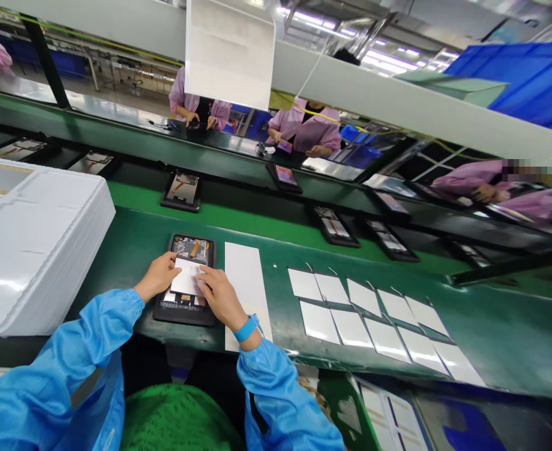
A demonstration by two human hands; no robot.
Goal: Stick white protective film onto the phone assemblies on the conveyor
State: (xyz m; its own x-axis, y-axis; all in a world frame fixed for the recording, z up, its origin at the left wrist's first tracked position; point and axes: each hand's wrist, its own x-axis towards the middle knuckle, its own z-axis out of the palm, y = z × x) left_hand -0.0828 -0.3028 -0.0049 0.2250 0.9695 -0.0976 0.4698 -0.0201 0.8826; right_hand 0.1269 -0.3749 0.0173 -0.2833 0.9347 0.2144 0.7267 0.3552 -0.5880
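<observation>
An opened tablet (186,250) in a black frame lies on the green bench in front of me, its circuit board showing. A small white sheet (186,277) lies over its middle. My left hand (157,275) presses the sheet's left edge with curled fingers. My right hand (219,297) lies flat on the sheet's right edge, fingers stretched out. Both arms wear blue sleeves, and a blue band circles my right wrist.
A long white strip (245,282) lies right of the tablet. Several white sheets (374,313) lie in two rows farther right. A tall stack of white trays (31,244) stands at left. More tablets (182,191) ride the conveyor behind; people in pink coats work opposite.
</observation>
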